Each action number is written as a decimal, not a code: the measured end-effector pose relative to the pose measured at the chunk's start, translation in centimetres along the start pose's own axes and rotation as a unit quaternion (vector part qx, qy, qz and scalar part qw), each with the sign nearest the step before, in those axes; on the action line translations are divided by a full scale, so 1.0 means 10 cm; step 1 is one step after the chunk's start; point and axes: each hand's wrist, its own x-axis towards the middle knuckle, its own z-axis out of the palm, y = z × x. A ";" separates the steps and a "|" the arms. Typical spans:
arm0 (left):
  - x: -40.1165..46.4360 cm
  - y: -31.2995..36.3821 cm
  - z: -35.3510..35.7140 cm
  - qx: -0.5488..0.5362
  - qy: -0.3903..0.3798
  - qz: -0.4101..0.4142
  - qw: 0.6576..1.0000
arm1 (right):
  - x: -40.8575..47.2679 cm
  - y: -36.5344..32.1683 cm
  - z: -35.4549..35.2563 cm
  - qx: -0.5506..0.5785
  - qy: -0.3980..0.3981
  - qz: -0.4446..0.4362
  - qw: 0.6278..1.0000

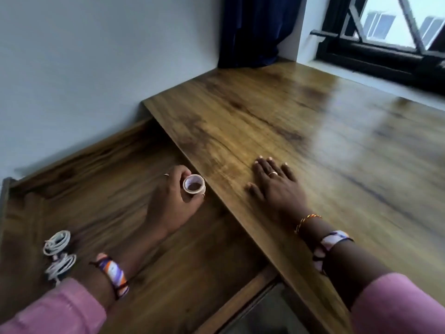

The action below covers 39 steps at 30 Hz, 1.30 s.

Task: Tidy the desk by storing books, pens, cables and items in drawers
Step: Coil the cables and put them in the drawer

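My left hand (172,197) is shut on a small pale roll of tape (193,185), holding it over the open wooden drawer (101,189) close to the desk's edge. My right hand (274,183) lies flat on the wooden desk top (313,141), fingers spread, holding nothing. Two coiled white cables (59,254) lie inside the drawer at its near left, beside my left forearm.
A white wall runs along the drawer's far side. A dark blue curtain (255,32) hangs at the desk's back corner. A dark-framed window (385,39) sits beyond the desk at the right. The floor (265,314) shows below the drawer's front edge.
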 end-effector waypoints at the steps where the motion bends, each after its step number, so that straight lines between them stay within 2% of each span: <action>1: -0.17 -0.12 -0.05 -0.010 -0.030 -0.015 0.999 | -0.01 0.00 -0.01 0.001 0.005 0.012 1.000; 3: -0.51 -0.42 -0.15 -0.019 -0.147 -0.002 0.989 | -0.09 -0.07 0.01 0.006 0.024 0.050 0.998; 5: -0.85 -0.70 -0.20 0.002 -0.295 0.045 0.954 | -0.21 -0.24 0.04 0.019 0.046 0.103 0.993; 7: -1.13 -0.89 -0.22 0.036 -0.393 0.087 0.915 | -0.35 -0.47 0.07 0.027 0.061 0.158 0.985; 10: -1.42 -1.02 -0.26 0.058 -0.438 0.126 0.888 | -0.60 -0.84 0.14 0.028 0.056 0.191 0.980; 13: -1.56 -0.99 -0.35 0.056 -0.486 0.149 0.859 | -0.86 -1.05 0.15 0.019 0.020 0.180 0.983; 16: -1.60 -0.99 -0.46 0.068 -0.557 0.151 0.814 | -1.01 -1.18 0.11 0.034 -0.009 0.183 0.982; 17: -1.60 -1.02 -0.51 0.072 -0.565 0.143 0.809 | -1.04 -1.24 0.09 0.042 -0.022 0.187 0.981; 19: -1.55 -1.11 -0.66 0.069 -0.542 0.118 0.829 | -1.09 -1.35 0.03 0.067 -0.047 0.190 0.978; 21: -1.45 -1.24 -0.89 0.050 -0.478 0.060 0.875 | -1.16 -1.55 -0.03 0.102 -0.076 0.188 0.974; 23: -1.37 -1.44 -1.17 0.060 -0.381 0.009 0.923 | -1.24 -1.88 -0.06 0.103 -0.128 0.150 0.975; 25: -1.35 -1.70 -1.42 0.129 -0.267 -0.035 0.954 | -1.34 -2.31 -0.05 0.070 -0.182 0.066 0.979; 27: -1.43 -2.01 -1.63 0.185 -0.194 -0.106 0.958 | -1.47 -2.76 -0.01 0.044 -0.213 -0.022 0.976; 30: -1.69 -2.42 -1.79 0.183 -0.194 -0.204 0.942 | -1.70 -3.44 0.08 0.039 -0.229 -0.103 0.967; 32: -1.88 -2.53 -1.77 0.155 -0.212 -0.192 0.945 | -1.85 -3.85 0.20 0.051 -0.242 -0.129 0.960; 34: -2.04 -2.54 -1.71 0.115 -0.202 -0.147 0.962 | -2.00 -4.21 0.35 0.035 -0.223 -0.149 0.963; 37: -2.14 -2.51 -1.64 0.084 -0.109 -0.103 0.985 | -2.17 -4.51 0.53 0.007 -0.147 -0.126 0.981; 39: -2.14 -2.48 -1.64 0.091 -0.093 -0.092 0.987 | -2.23 -4.58 0.58 0.008 -0.112 -0.089 0.990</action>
